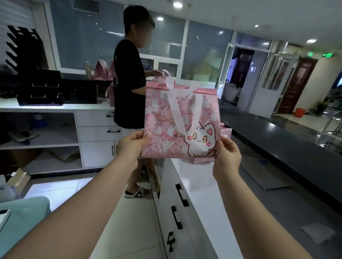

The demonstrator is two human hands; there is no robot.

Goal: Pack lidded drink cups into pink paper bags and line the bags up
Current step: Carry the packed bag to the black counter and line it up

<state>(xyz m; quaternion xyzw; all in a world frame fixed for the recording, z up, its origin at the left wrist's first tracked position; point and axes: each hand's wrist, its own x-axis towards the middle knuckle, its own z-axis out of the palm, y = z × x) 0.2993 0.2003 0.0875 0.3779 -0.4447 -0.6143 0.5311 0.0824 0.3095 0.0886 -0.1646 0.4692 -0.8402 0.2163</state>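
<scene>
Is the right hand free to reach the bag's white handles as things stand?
Probably not at once: the right hand grips the pink bag by a lower corner, the left hand the other. Nothing blocks the white handles themselves.

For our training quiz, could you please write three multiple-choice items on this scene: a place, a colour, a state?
1. The left hand and right hand grip the pink bag at: A its handles; B its lower corners; C its top edge.
2. The printed cat is: A black; B white; C grey.
3. The front handle: A hangs down the face; B is knotted; C is torn off.
Answers: B, both pinch the bottom corners; B, its body is white; A, the loop droops over the print.
</scene>
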